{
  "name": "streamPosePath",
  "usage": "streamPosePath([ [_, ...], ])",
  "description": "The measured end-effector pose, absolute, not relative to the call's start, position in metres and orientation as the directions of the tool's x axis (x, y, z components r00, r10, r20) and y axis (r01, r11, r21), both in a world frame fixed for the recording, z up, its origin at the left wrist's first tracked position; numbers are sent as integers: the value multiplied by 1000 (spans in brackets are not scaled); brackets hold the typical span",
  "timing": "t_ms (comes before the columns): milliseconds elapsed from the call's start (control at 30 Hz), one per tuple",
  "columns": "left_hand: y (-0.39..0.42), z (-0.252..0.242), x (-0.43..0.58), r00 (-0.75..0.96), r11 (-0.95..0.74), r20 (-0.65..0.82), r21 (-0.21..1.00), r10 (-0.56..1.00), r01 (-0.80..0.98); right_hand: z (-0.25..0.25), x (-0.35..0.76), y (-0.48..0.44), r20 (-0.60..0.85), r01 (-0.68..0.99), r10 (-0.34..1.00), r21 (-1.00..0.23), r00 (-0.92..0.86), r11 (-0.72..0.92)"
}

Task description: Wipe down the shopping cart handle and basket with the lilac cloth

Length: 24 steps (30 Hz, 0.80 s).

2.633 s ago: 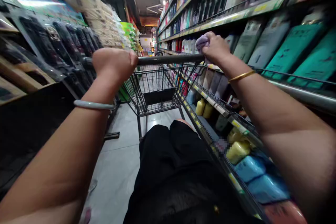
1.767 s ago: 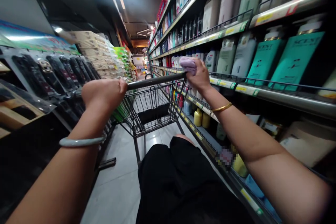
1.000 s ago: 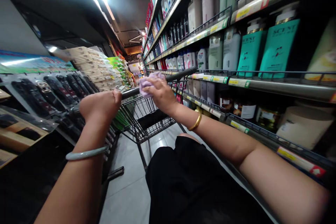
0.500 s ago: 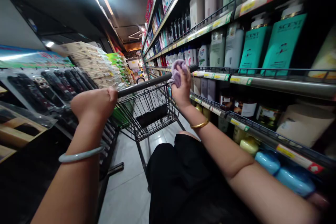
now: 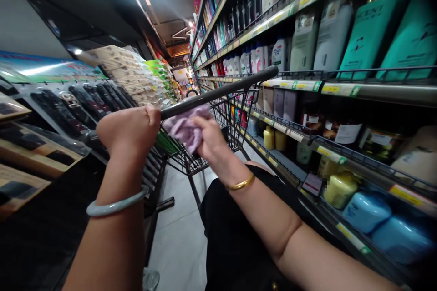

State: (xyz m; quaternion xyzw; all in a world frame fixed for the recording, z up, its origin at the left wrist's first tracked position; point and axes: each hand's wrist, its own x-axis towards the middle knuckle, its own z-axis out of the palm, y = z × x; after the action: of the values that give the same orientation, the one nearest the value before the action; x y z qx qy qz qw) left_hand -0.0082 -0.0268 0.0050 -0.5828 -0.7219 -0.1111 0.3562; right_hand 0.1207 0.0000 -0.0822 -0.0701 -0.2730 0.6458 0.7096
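Head view, and the left hand [image 5: 131, 127] has its fingers wrapped around the cart handle [image 5: 221, 93], clamped near one end. Just right of it and slightly lower, the right hand [image 5: 213, 143] pinches a bunched purple cloth [image 5: 186, 129], fingers closed on the fabric. The cloth sits against the handle's underside, between the two hands; how hard it presses, I cannot tell.

Now the danger spots! The cloth's loose folds hang over the wire basket [image 5: 235, 113], just beyond the right hand, so a quick tug could snag them on the wires. A twist from the left hand might swing the handle's far end toward the shelf rail [image 5: 385, 88], up and right of the right hand, and jolt the turquoise bottles [image 5: 372, 36] behind it.

Room to move? Tight on the left: the hanging packs [image 5: 99, 97] crowd in close beyond the left hand. Right of the cloth, a long bare stretch of handle runs clear of both hands, and below them a strip of floor [image 5: 180, 241] lies open.
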Motion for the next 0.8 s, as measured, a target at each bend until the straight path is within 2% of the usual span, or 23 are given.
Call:
streamPosePath([
  [100, -31, 5, -13, -70, 311, 641, -272, 764, 911, -80, 161, 21, 287, -890, 938, -352, 193, 291],
  [167, -34, 5, -15, -73, 315, 648, -266, 758, 911, -80, 168, 22, 275, -896, 928, -298, 250, 329],
  [233, -38, 5, -18, -77, 316, 646, -263, 760, 912, -81, 158, 10, 283, -922, 948, -307, 147, 235],
  [333, -43, 7, -22, -108, 334, 639, -244, 762, 911, -83, 131, -10, 335, -911, 931, -413, -143, 8],
  [400, -47, 8, -25, -118, 333, 632, -234, 766, 913, -81, 125, -14, 354, -903, 912, -428, -208, -40],
  [500, -53, 8, -30, -135, 351, 629, -232, 766, 907, -77, 147, 0, 336, -944, 939, -328, -77, 40],
  [600, -58, 6, -38, -155, 395, 649, -243, 745, 886, -75, 182, 20, 265, -944, 945, -217, 190, 250],
  [667, -61, 6, -44, -163, 425, 659, -259, 734, 868, -76, 195, 22, 234, -915, 923, -194, 306, 353],
  [733, -65, 5, -50, -177, 455, 661, -276, 729, 847, -78, 195, 14, 243, -915, 927, -218, 287, 341],
  [800, -68, 5, -56, -189, 480, 659, -293, 728, 827, -80, 187, 1, 284, -929, 946, -284, 155, 237],
])
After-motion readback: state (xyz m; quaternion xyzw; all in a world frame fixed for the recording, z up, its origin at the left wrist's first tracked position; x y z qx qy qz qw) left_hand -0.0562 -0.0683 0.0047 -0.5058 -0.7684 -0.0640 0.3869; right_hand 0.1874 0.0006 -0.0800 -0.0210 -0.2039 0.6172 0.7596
